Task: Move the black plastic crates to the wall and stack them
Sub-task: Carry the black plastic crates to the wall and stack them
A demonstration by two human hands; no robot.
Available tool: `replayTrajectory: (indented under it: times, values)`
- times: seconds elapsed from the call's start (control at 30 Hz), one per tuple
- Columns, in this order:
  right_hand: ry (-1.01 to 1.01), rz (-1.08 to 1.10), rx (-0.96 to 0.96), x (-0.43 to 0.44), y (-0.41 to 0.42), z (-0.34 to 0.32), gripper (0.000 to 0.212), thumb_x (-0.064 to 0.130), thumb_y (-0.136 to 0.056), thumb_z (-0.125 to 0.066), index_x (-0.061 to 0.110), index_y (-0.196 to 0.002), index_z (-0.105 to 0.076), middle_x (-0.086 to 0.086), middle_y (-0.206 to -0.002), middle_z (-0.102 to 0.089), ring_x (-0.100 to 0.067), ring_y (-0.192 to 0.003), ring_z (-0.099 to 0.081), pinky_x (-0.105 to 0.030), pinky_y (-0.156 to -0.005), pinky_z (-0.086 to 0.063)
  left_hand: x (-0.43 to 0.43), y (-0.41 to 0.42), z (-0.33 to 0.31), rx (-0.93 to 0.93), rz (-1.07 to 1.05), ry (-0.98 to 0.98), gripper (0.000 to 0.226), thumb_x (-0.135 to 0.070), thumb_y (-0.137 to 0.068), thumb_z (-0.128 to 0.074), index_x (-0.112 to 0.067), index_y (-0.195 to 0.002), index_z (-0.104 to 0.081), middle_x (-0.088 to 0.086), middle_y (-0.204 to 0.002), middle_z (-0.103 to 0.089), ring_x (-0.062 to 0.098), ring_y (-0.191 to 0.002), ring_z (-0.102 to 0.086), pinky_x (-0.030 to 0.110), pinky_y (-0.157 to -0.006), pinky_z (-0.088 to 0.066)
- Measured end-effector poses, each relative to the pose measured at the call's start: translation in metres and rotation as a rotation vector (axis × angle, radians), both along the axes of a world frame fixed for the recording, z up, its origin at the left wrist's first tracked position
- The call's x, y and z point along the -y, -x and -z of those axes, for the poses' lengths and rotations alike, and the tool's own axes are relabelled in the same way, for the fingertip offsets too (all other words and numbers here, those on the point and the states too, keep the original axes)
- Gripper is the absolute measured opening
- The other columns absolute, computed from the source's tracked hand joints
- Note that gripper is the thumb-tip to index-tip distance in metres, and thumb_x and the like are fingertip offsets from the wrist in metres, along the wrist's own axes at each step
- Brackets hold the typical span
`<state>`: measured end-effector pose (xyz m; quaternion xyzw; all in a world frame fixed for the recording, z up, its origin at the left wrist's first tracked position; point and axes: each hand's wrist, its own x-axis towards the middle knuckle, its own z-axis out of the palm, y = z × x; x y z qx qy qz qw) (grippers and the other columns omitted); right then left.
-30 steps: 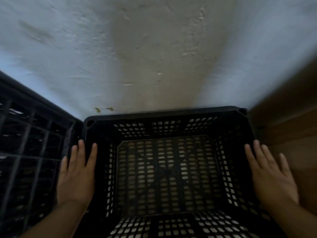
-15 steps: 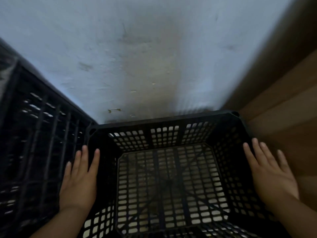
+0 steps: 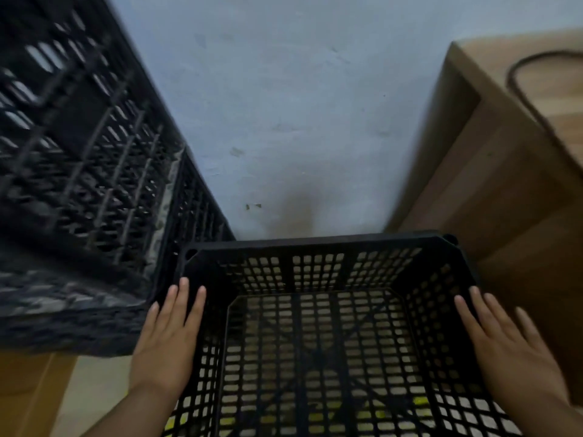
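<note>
A black perforated plastic crate sits open side up right below me, its far rim touching the pale wall. My left hand lies along the crate's left rim and my right hand along its right rim. On both hands the fingers are stretched forward and the thumbs are hidden. Pale floor and something yellow show through the crate's grid bottom. To the left, against the same wall, a taller stack of black crates rises above the crate I hold.
A wooden cabinet stands close on the right against the wall, with a dark cable lying on its top. The crate fills the gap between the cabinet and the stack. A brown board lies at bottom left.
My view has pulled back and up, so the left stack and the cabinet top show more. The crate looks lower against the wall. Both hands stay on its rims.
</note>
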<state>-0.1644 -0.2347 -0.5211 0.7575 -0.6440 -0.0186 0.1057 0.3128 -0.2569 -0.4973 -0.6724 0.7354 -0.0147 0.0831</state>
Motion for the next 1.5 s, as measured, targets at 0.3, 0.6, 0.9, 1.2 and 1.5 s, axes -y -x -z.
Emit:
replayTrajectory:
  times: [0.3,0.6,0.9,1.2,1.5]
  values:
    - [0.171,0.032,0.006,-0.099,0.002,-0.054,0.071,0.014,-0.079,-0.026,0.028,-0.149,-0.016,0.010,-0.159,0.005,-0.005,-0.144,0.007,-0.030,-0.112,0.002,-0.081,-0.024,-0.062,-0.124,0.172,0.160,0.071,0.000,-0.064,-0.022,-0.011,-0.132,-0.041,0.017,-0.134,-0.052,0.015,-0.144,0.008,0.031,-0.113,0.003]
    - [0.239,0.085,-0.078,-0.207,-0.016,-0.160,0.057,0.034,-0.094,-0.001,0.025,-0.150,0.001,0.006,-0.159,0.008,-0.013,-0.146,0.004,-0.043,-0.115,-0.009,-0.189,-0.042,-0.198,-0.048,0.200,0.160,0.105,0.012,-0.064,-0.060,-0.026,-0.145,-0.006,0.008,-0.154,0.007,0.019,-0.140,0.020,0.031,-0.100,0.029]
    - [0.497,0.053,-0.010,-0.245,-0.086,-0.350,0.065,0.016,-0.070,-0.066,0.009,-0.130,-0.040,-0.010,-0.150,-0.033,-0.012,-0.145,0.009,-0.035,-0.115,0.003,-0.284,-0.074,-0.409,0.052,0.056,0.244,0.089,0.009,-0.087,-0.035,-0.025,-0.131,0.034,0.003,-0.138,0.043,0.013,-0.127,0.034,0.035,-0.113,0.010]
    - [0.585,0.085,-0.095,-0.257,-0.138,-0.523,0.065,0.023,-0.074,-0.062,0.008,-0.134,-0.043,-0.014,-0.135,-0.053,-0.023,-0.130,-0.041,-0.033,-0.115,0.012,-0.344,-0.122,-0.547,0.136,0.004,0.581,0.095,0.006,-0.082,-0.043,-0.022,-0.131,0.033,0.008,-0.138,0.041,0.017,-0.130,0.032,0.039,-0.113,0.009]
    - [0.467,0.119,-0.029,-0.231,-0.227,-0.633,0.086,0.010,-0.090,-0.040,0.020,-0.134,0.033,-0.002,-0.142,0.037,-0.011,-0.130,0.030,-0.044,-0.111,0.017,-0.325,-0.193,-0.651,0.298,-0.142,0.716,0.101,0.003,-0.081,-0.045,-0.023,-0.132,0.037,0.008,-0.138,0.048,0.022,-0.128,0.041,0.036,-0.094,0.039]
